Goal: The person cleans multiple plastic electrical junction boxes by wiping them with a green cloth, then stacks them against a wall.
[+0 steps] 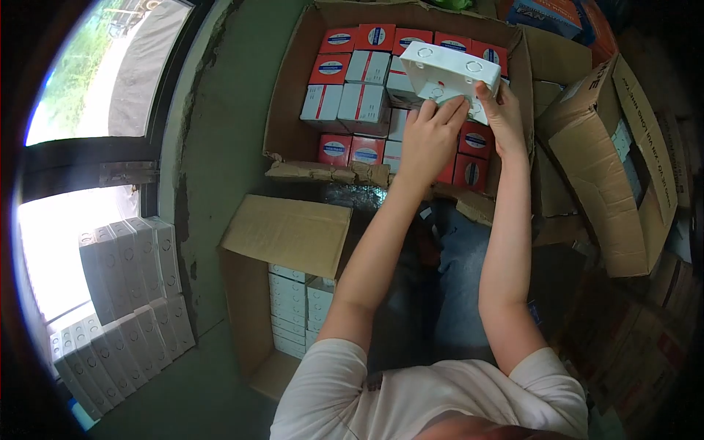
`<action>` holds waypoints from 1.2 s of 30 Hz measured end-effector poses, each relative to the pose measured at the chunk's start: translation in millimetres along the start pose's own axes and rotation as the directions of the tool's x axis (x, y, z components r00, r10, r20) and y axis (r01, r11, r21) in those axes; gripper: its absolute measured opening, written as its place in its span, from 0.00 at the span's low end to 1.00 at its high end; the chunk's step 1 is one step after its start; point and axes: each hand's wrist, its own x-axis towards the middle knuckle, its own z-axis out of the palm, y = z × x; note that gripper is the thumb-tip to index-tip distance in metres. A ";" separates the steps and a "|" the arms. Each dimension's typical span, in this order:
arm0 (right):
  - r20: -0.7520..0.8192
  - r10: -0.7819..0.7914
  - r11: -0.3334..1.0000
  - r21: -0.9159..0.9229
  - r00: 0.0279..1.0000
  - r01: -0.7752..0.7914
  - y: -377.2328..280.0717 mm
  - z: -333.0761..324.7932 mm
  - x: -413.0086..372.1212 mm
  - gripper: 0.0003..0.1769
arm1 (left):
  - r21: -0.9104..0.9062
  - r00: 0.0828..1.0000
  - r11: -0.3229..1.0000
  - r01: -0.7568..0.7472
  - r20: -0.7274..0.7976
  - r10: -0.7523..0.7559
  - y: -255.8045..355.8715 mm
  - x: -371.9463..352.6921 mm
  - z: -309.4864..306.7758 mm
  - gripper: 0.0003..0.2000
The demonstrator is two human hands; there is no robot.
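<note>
A white plastic electrical mounting box (451,61) with round knockouts is tilted above an open carton, its hollow side toward me. My right hand (506,121) grips it at the right end, thumb on the near edge and fingers behind. The fingers of my left hand (431,139) are drawn together and reach into its hollow; whatever they pinch is hidden. Beneath both hands, the large cardboard carton (287,110) holds several red-and-white small boxes (330,68) and grey-white ones (364,103) with a red stripe.
A second open carton (246,308) with stacked white mounting boxes (288,301) stands at lower left. More white boxes (121,352) are stacked by the bright window at left. A tilted open carton (601,176) leans at right. The wall (213,139) runs along the left.
</note>
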 end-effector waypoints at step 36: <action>-0.060 0.299 0.936 -0.175 0.952 -0.305 -5.0 55.0 -3.6 0.38 | -0.287 0.786 0.797 0.531 -0.184 -0.590 -47.0 -3.6 -15.3 0.11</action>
